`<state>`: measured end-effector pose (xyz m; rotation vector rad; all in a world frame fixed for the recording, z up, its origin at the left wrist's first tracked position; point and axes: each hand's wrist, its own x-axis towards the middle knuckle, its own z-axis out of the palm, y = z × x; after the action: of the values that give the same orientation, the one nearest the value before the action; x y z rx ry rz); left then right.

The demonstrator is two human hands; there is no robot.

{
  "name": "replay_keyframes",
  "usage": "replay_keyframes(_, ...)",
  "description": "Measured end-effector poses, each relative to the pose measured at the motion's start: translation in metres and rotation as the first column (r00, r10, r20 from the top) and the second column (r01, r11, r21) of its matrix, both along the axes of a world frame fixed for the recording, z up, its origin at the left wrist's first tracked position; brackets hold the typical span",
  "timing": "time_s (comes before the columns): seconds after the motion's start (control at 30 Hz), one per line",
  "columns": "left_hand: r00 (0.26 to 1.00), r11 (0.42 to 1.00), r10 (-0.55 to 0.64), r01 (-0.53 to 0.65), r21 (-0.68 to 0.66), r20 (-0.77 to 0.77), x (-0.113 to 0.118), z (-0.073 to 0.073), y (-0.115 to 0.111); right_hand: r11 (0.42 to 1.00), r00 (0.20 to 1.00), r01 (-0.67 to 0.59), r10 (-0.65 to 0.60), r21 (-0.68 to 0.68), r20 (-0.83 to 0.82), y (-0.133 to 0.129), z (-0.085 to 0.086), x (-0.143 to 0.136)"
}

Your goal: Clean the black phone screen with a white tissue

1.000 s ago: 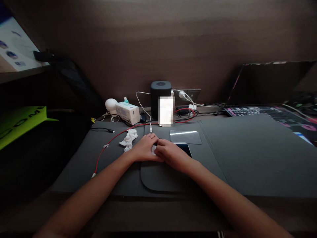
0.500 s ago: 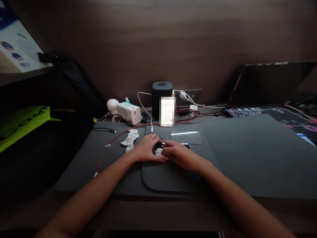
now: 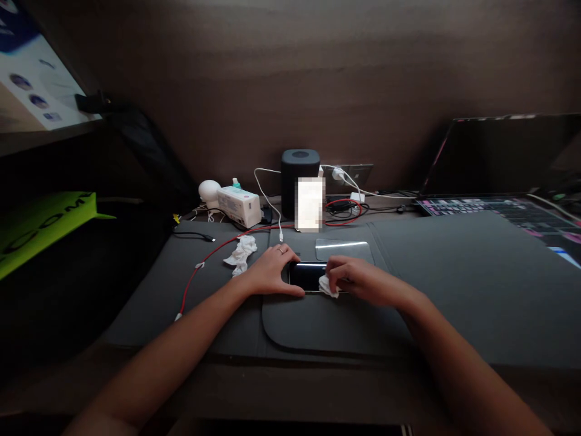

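Note:
A smartphone (image 3: 307, 276) lies sideways on the grey mat, its dark screen facing up. My left hand (image 3: 273, 270) grips its left end, with the thumb along the near edge and the fingers at the far edge; a ring shows on one finger. Pinched in my right hand (image 3: 356, 277) is a crumpled white tissue (image 3: 327, 286), which sits over the right part of the screen. That hand hides the phone's right end. Just beyond the phone rests a clear screen protector (image 3: 342, 248), partly covered by my right hand.
Another crumpled tissue (image 3: 242, 254) and a red cable (image 3: 185, 290) lie left of my hands. Behind stand a dark speaker (image 3: 290, 181), a blurred bright panel (image 3: 310, 204) and a small white box (image 3: 239, 206). A laptop (image 3: 499, 157) is at right.
My right hand has slid the tissue rightward along the phone, from beside my left hand to the screen's right part. My left hand keeps its hold. The view has shifted slightly.

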<state>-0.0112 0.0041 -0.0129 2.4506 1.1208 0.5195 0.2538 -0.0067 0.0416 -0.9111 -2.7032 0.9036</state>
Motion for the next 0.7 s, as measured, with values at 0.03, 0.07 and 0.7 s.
replay_keyframes(0.03,1.000,1.000,0.001,-0.001,0.001,0.001,0.000,-0.001,0.000,1.000,1.000,0.015,-0.015,-0.016,0.011,0.001,0.001,0.004)
replay_keyframes(0.07,1.000,1.000,0.001,-0.001,0.002,0.001,0.000,-0.001,0.001,0.999,0.999,0.034,-0.034,-0.018,0.026,0.002,0.001,0.008)
replay_keyframes(0.7,1.000,1.000,0.006,-0.006,-0.012,0.006,0.000,0.002,0.000,0.991,0.987,0.057,-0.075,0.122,0.144,-0.004,0.005,0.003)
